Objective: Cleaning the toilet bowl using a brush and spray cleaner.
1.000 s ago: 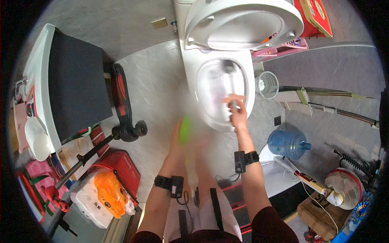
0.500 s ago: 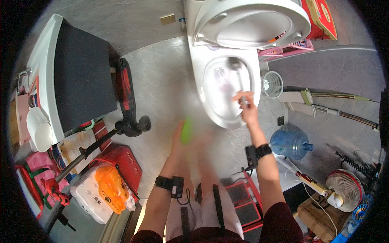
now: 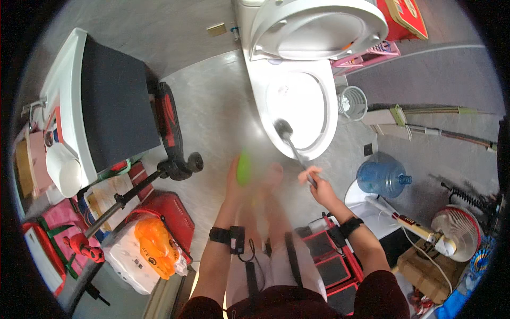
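Note:
My right hand [image 3: 319, 189] is wrapped round the grey handle of a toilet brush [image 3: 295, 150]. The dark brush head lies at the near left inner side of the white toilet bowl [image 3: 311, 151], and the handle slants over the front rim toward me. Behind the bowl, the seat and lid [image 3: 324, 34] are raised. At the lower middle, my left hand [image 3: 232, 175] is closed on a bright green, rounded oblong object [image 3: 243, 168]. A hazy patch blurs that area, so its exact kind does not show.
A small wastebasket [image 3: 352, 103] stands right of the toilet. Farther right are a blue water jug [image 3: 383, 176] and a fan [image 3: 457, 233]. On the left are a sink cabinet [image 3: 114, 101], a folded scooter [image 3: 175, 159] and a red basket [image 3: 170, 212] with bags.
My right hand has drawn the brush back toward me, its head going from the bowl's far right to the near left side. My left hand keeps the green object in nearly the same place.

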Tool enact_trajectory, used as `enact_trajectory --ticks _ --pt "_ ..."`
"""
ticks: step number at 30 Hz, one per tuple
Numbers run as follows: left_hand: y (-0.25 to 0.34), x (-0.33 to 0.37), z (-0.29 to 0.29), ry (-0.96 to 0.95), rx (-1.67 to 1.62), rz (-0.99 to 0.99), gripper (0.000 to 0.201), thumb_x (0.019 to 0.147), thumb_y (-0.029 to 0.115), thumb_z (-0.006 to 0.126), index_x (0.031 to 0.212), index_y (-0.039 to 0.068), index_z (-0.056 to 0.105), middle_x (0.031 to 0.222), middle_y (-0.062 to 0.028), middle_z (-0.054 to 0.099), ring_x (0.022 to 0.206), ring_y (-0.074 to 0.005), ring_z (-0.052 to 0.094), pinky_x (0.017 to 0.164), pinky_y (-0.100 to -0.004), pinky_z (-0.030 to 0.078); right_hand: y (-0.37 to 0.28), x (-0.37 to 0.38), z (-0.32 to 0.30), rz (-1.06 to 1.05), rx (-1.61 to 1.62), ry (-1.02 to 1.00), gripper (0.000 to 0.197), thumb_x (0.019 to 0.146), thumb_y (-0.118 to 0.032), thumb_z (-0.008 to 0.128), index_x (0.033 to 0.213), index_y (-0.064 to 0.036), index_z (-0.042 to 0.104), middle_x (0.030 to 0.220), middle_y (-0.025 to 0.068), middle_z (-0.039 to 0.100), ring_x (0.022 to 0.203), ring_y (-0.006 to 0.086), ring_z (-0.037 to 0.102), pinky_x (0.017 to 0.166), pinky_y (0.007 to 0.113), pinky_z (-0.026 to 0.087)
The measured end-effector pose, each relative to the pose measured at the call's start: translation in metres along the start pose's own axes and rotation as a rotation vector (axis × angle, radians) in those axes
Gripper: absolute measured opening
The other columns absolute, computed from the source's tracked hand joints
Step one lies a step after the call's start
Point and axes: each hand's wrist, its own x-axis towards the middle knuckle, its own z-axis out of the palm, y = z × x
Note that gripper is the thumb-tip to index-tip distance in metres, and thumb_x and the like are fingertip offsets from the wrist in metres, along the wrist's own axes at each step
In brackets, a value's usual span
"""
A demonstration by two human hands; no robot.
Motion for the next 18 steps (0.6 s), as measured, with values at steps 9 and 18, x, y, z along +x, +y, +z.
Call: enact_trajectory --ticks 9,18 --pt "-0.029 -0.012 0.004 -0.076 0.054 0.050 0.050 0.082 0.006 0.067 0.126 0.006 0.044 0.103 -0.0067 0.056 0.088 -0.0149 0.056 0.075 -0.0295 0.047 0.061 0.022 -0.096 0.228 -0.610 0.136 0.024 0.088 -0.016 0.048 0.112 -0.0141 0.049 0.080 0.0181 0.064 0.075 0.0364 0.064 0.060 0.049 0.050" --pt "-0.026 -0.018 -0.005 -0.092 0.149 0.038 0.047 0.084 0.001 0.060 0.125 0.007 0.039 0.105 -0.0074 0.053 0.085 -0.0157 0.055 0.069 -0.0254 0.047 0.004 -0.020 -0.051 0.375 -0.273 -0.135 0.019 0.087 -0.005 0.041 0.103 -0.0089 0.051 0.094 0.0153 0.064 0.088 0.0362 0.061 0.074 0.046 0.048"
